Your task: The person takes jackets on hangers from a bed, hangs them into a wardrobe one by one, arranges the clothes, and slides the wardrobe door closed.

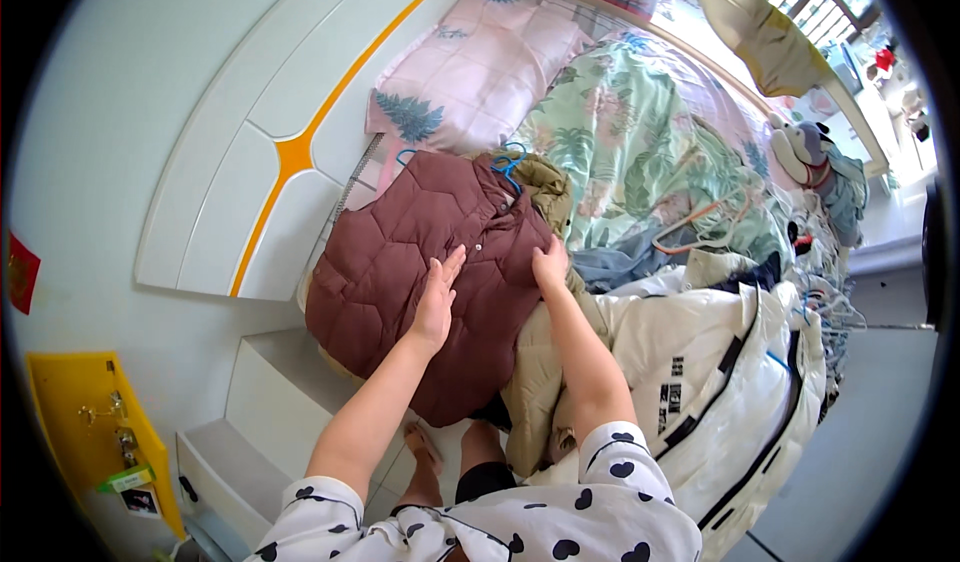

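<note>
A maroon quilted puffer vest (400, 242) lies spread at the near edge of the bed, with snap buttons along its front. A blue hanger (508, 167) shows at its neck. My left hand (438, 297) rests over the middle of the vest, fingers stretched out and flat, holding nothing. At the vest's right edge, my right hand (549, 265) is closed on the fabric; its fingertips are partly hidden. An olive padded garment (545, 192) and a beige padded jacket (535, 382) stick out from beneath the vest.
Right of me lies a white puffer coat (640, 352) with black strips. Beyond are a green floral quilt (620, 112), a pink pillow (470, 62) and an orange-and-white hanger (705, 222). The white headboard (225, 192) and a yellow wall box (75, 402) stand left.
</note>
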The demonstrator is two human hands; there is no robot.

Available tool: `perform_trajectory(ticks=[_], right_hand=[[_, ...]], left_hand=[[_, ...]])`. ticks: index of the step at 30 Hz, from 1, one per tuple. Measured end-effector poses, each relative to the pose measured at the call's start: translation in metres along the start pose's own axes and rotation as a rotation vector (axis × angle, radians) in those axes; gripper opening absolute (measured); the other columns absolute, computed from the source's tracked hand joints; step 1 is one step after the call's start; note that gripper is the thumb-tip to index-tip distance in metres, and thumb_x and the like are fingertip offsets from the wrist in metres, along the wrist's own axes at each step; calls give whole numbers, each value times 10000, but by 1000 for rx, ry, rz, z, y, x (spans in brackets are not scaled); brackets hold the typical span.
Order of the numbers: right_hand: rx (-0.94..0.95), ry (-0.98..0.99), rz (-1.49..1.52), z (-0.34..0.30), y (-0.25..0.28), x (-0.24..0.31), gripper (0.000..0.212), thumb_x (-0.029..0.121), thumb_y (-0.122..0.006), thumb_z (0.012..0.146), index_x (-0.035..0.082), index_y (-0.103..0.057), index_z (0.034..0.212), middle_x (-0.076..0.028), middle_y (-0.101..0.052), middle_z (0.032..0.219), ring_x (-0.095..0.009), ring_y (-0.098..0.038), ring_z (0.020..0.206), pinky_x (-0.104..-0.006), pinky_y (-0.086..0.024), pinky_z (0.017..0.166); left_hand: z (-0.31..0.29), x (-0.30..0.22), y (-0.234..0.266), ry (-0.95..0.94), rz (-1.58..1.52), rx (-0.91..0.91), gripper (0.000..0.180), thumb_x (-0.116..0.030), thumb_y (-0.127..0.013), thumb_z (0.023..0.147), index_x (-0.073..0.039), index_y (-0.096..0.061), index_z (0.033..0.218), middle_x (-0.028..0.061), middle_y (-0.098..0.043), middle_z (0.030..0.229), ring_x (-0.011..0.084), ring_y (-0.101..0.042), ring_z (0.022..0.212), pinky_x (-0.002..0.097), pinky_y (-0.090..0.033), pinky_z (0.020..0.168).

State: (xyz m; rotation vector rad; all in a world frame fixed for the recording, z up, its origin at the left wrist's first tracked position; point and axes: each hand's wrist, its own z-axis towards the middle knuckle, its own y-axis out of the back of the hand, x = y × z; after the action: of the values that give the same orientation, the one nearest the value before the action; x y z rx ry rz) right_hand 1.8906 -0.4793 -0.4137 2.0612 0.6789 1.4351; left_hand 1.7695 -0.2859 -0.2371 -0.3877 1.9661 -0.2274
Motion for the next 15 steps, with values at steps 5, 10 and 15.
perform_trajectory(ticks=[5,10,15], right_hand=[[149,-173,-191,25,-3,19,654,378,-622,806,97,-440,1368,-154,-389,1453,-367,-388,1316,-474,-317,1080],[279,-191,-320,23,25,42,579,333,-631,758,82,-526,1270,-152,-596,1247,-338,-586,1105,-435,-443,963],[356,118,325,0,69,56,347,243,-676,783,30,-643,1056,-136,-691,912,-253,-663,829,-340,-501,746]], left_hand=[[7,10,13,55,34,-48,754,-657,-168,954,-141,-316,1483,85,-239,1561,245,-83,1466,508,44,1138],[1,15,15,108,26,-103,737,-636,-170,965,-125,-362,1459,78,-325,1524,222,-175,1444,483,-27,1148],[-26,7,10,108,57,-95,702,-610,-191,978,-121,-398,1437,66,-397,1478,202,-268,1401,446,-96,1143]])
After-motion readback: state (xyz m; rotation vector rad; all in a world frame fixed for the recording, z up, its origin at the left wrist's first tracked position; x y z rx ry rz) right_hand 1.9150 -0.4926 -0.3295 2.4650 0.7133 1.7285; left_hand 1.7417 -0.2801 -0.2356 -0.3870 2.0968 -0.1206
